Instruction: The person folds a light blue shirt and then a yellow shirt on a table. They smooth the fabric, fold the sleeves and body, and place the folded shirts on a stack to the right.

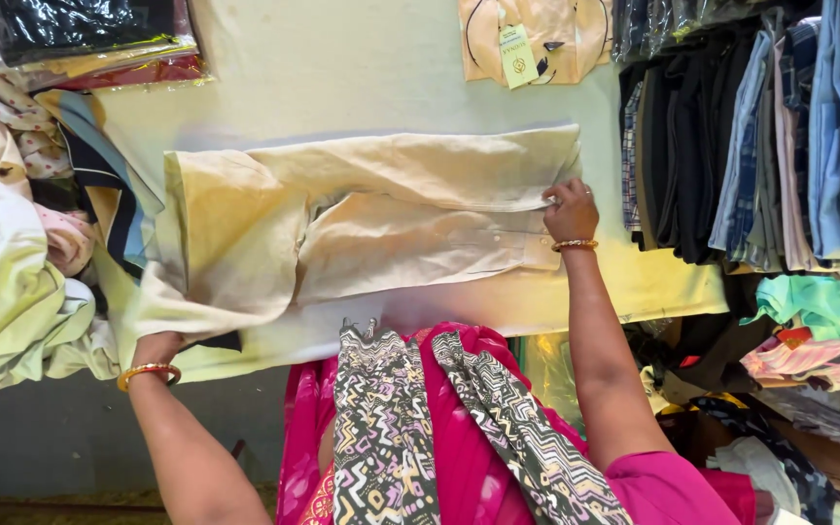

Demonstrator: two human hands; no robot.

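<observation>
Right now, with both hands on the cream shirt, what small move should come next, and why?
Probably the left hand should bring its end over toward the right hand. The cream shirt already lies narrow with its sides folded in, the right hand presses one end flat, and the left grips the other end at the table edge.

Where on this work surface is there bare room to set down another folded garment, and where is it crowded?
Bare surface lies above the cream shirt, between the wrapped packets and the tagged peach garment. Crowded: loose clothes past the left hand; hanging garments beyond the right hand.
</observation>
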